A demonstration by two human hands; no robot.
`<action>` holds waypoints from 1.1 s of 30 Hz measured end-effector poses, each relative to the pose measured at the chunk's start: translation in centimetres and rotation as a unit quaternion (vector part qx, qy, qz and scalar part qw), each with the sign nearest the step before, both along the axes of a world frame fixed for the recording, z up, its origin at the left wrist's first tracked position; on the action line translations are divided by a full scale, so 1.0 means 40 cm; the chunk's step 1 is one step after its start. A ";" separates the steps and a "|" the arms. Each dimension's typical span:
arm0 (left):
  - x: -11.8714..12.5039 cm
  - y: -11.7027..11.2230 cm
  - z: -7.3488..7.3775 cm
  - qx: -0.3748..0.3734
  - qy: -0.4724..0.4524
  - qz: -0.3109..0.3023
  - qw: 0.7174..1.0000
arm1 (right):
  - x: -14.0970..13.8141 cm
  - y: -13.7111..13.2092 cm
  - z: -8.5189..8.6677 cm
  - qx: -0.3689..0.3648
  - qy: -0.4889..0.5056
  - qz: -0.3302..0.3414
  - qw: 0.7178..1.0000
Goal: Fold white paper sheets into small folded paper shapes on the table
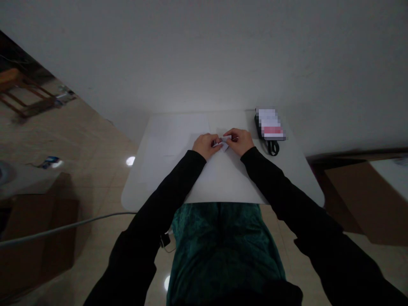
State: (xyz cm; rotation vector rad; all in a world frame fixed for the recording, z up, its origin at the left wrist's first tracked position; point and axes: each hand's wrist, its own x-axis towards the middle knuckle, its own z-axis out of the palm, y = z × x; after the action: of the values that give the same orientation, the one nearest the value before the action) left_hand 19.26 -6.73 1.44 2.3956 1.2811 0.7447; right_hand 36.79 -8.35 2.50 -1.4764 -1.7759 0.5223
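Between my two hands is a small folded piece of white paper (225,145), just above or on the white table (242,182). My left hand (205,145) grips its left side with bent fingers. On the other side, my right hand (241,141) pinches the paper's right part between thumb and fingers. My fingers cover parts of the paper, so its full shape is hidden. White sheets of paper (172,136) lie flat on the left half of the table, partly under my left forearm.
A black pouch-like item with a blurred white and red face (270,123) and a black strap (273,148) lies at the table's back right. The wall (204,55) rises behind the table. A grey cable (79,223) runs in from the left. Cardboard boxes (366,199) stand on the right.
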 end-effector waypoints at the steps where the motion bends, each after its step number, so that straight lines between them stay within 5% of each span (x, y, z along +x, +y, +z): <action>1: -0.001 0.000 0.002 0.002 0.003 -0.004 1.000 | 0.001 0.001 -0.002 -0.005 -0.004 0.001 1.000; 10: 0.001 -0.004 0.006 0.017 -0.020 -0.013 1.000 | -0.006 -0.022 0.003 0.129 -0.105 0.081 0.983; 20: 0.001 0.011 -0.006 0.014 -0.012 0.001 1.000 | -0.025 -0.035 0.035 0.124 -0.288 0.131 0.940; 26: 0.001 0.007 0.016 0.016 0.057 0.023 0.998 | -0.020 -0.005 0.045 0.074 -0.295 0.128 0.944; 33: -0.007 0.005 0.013 0.036 0.028 0.012 0.999 | -0.022 0.013 0.017 0.100 -0.288 0.098 0.947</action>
State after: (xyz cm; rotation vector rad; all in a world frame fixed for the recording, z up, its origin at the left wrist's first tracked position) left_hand 18.98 -6.52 1.97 2.4788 1.3279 0.7485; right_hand 35.93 -7.85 3.16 -1.4010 -2.3649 -0.0135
